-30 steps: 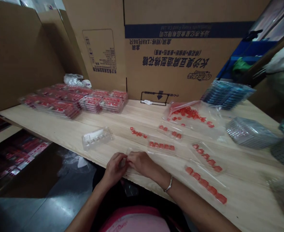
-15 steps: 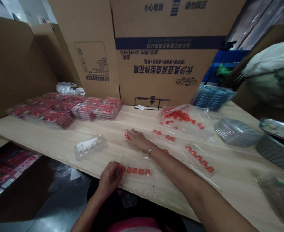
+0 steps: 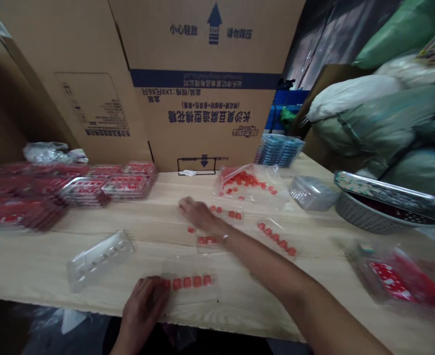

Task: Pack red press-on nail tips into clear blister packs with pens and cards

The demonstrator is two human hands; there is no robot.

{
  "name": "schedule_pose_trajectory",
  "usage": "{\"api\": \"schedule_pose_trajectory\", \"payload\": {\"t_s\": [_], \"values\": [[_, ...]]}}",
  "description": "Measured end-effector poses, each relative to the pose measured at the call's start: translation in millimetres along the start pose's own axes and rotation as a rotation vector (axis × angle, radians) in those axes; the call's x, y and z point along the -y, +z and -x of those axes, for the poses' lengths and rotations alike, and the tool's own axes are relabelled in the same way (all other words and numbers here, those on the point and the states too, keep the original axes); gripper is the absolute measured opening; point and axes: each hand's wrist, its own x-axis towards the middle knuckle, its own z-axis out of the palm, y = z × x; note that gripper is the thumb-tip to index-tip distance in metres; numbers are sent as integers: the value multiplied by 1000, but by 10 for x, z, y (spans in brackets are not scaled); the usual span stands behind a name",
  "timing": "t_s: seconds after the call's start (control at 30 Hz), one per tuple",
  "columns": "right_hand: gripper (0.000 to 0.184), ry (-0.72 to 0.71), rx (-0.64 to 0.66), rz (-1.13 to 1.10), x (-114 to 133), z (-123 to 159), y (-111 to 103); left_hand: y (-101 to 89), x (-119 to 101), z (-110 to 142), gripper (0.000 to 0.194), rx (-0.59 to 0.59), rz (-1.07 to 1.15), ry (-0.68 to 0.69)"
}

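My left hand (image 3: 147, 301), fingers drawn together, is at the left end of a clear plastic tray (image 3: 191, 296). A row of red square pieces (image 3: 187, 282) sits in that tray, and my fingertips touch the leftmost piece. Farther forward, my right hand (image 3: 197, 213) hovers over the table, smeared by motion, so its fingers and anything in them are unclear. One loose red piece (image 3: 191, 230) lies on the wood below it. Under my right wrist is another clear tray with red pieces (image 3: 206, 240), partly covered. Beyond are a partly filled tray (image 3: 225, 213) and a filled one (image 3: 276, 239).
An open bag of red pieces (image 3: 247, 182) lies at the back, before a large carton (image 3: 202, 113). Stacked red packs (image 3: 125, 185) stand left, near an upturned clear tray (image 3: 101, 259). Right are nested clear trays (image 3: 313, 192), a grey basket (image 3: 365, 214) and a plastic bag (image 3: 395, 276).
The view has swung to the right. My right hand has moved away from a red piece that was at its fingertips and is now on the table. My left hand stays at the tray's end.
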Motion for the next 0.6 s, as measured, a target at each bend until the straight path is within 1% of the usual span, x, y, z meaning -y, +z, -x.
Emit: {"api": "schedule_pose_trajectory", "payload": {"t_s": [0.13,0.17,0.2,0.23,0.27,0.3,0.33,0.4,0.47,0.5,0.53,0.57,0.6], "values": [[25,171,-105,79,-978,409,-486,5,-94,-26,16,6,-61,-54],[27,206,-116,96,-1181,488,-582,15,-112,-32,17,2,-81,-62],[27,219,-113,106,-1323,547,-648,27,-126,-37,17,2,-100,-65],[27,218,-100,111,-1388,581,-674,38,-137,-39,17,1,-117,-62],[26,197,-76,107,-1371,590,-655,48,-144,-40,16,-1,-133,-57],[25,157,-42,96,-1275,577,-590,56,-148,-39,15,-2,-149,-53],[24,107,-2,80,-1113,544,-486,61,-149,-36,14,-4,-164,-51],[17,-21,74,37,-667,445,-209,63,-146,-30,13,-9,-185,-43],[8,-115,115,14,-217,339,61,58,-141,-27,13,-8,-194,-34],[6,-149,127,6,-42,294,159,55,-139,-29,12,-8,-196,-28],[7,-173,132,3,84,260,222,53,-138,-32,12,-6,-198,-23],[9,-189,132,0,152,238,246,52,-136,-35,12,-7,-200,-19],[12,-200,125,-2,162,230,233,51,-133,-38,13,-10,-202,-16]]}}
